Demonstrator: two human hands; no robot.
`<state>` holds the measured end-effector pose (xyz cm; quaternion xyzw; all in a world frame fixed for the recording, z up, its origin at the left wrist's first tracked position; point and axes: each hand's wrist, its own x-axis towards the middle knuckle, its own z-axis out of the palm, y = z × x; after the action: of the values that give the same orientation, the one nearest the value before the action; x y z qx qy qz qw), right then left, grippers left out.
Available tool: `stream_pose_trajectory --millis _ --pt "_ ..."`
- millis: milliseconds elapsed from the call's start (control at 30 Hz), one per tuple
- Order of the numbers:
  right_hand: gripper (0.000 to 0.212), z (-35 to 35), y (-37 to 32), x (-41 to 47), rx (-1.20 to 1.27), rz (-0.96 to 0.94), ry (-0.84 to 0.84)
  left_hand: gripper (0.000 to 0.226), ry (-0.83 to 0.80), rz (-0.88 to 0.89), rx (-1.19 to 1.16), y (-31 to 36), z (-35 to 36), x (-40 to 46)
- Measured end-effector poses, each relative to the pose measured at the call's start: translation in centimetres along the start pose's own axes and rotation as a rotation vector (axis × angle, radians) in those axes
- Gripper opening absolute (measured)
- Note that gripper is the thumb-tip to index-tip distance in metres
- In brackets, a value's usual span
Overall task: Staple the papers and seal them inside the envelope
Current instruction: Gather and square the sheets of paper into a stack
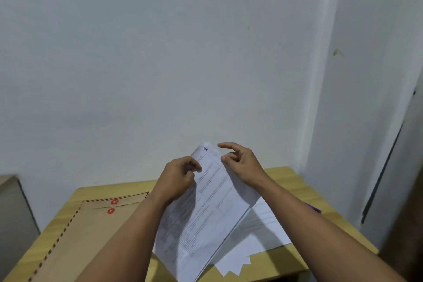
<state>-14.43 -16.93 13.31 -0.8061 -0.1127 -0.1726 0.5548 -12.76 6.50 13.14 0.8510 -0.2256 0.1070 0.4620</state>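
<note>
both hands hold a lifted stack of printed papers above the middle of the wooden table, its long axis running from the near edge up and away toward the far right corner, tilted steeply. the left hand is curled closed, pinching the upper left edge of the stack between thumb and fingers; the right hand is half open, thumb and a bent finger nipping the top right edge while the index finger stretches free past the corner marked with a blue figure. more loose white sheets lie fanned on the table under and to the right of the stack. the brown string-tie envelope lies flat along the left side, nearer the left hand. a purple object peeks out near the right edge, perhaps the stapler, but i cannot tell. squaring the top corner looks to be the step in hand
</note>
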Motion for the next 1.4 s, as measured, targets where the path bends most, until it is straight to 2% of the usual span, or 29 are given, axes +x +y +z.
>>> stream_pose_trajectory --millis 100,233,367,433,533,700,867,967,1033,1200,1400 --pt "0.036 -0.8 2.2 0.7 -0.07 0.133 0.069 0.039 -0.028 0.007 0.032 -1.8 -0.2 0.6" --pt "0.034 -3.9 8.4 1.8 -0.287 0.495 0.17 0.038 -0.041 -0.025 0.091 -5.5 0.4 1.9" --pt "0.007 -7.3 15.1 0.3 -0.724 0.723 0.048 0.036 -0.093 -0.067 0.146 -9.2 2.8 2.9" --pt "0.018 -8.0 17.6 -0.8 -0.832 0.776 0.008 0.037 -0.114 -0.097 0.152 -10.6 4.5 3.4" --pt "0.018 -8.1 19.8 -1.4 -0.883 0.755 0.032 0.04 -0.16 -0.128 0.145 -12.2 7.2 3.7" --pt "0.031 -8.7 21.1 -0.2 -0.775 0.769 0.107 0.04 -0.19 -0.121 0.137 -13.1 10.0 4.3" --pt "0.01 -8.6 21.4 -0.1 -0.68 0.78 0.225 0.037 -0.2 -0.113 0.101 -12.7 11.1 4.6" --pt "0.034 -8.5 20.2 0.3 -0.592 0.705 0.311 0.038 -0.197 -0.072 0.076 -11.9 10.9 4.4" --pt "0.046 -8.6 18.4 1.2 -0.504 0.613 0.301 0.04 -0.191 -0.034 0.067 -11.0 10.6 4.3" --pt "0.018 -7.4 12.1 3.1 -0.261 0.379 0.243 0.036 -0.146 0.055 0.08 -7.5 9.1 3.9" --pt "0.017 -4.3 5.2 3.1 -0.045 0.267 0.074 0.035 -0.069 0.185 0.141 -3.2 6.5 3.1"
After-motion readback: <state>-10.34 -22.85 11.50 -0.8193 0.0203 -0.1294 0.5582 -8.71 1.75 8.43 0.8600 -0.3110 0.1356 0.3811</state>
